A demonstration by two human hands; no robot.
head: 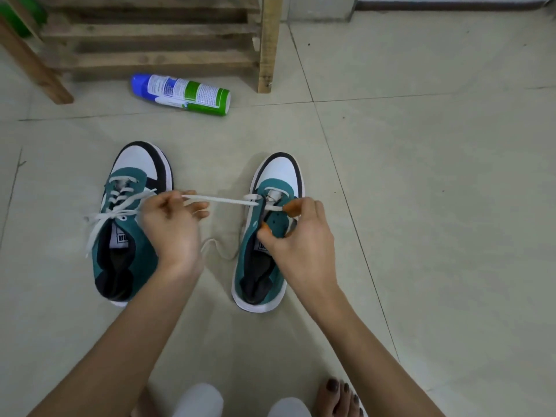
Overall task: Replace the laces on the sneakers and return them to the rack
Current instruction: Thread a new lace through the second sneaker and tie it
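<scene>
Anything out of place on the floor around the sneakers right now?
Yes: a spray can lies on its side on the floor, just in front of the wooden rack, instead of standing. Nothing looks spilled. The right sneaker is only partly laced.

I see two sneakers of one pattern: the left sneaker (129, 227) and the right sneaker (272, 188) are teal on the sides and white on the toe, edged in black, with white soles and dark linings. The lace (222, 200) is white. The spray can (180, 93) shows a blue cap, a white label and a green base. The rack (267, 43) is bare brown wood. The floor (421, 206) is pale beige tile with dark joints. The right hand (301, 248) has orange fingertips (291, 207); the toenails (332, 384) are dark.
</scene>
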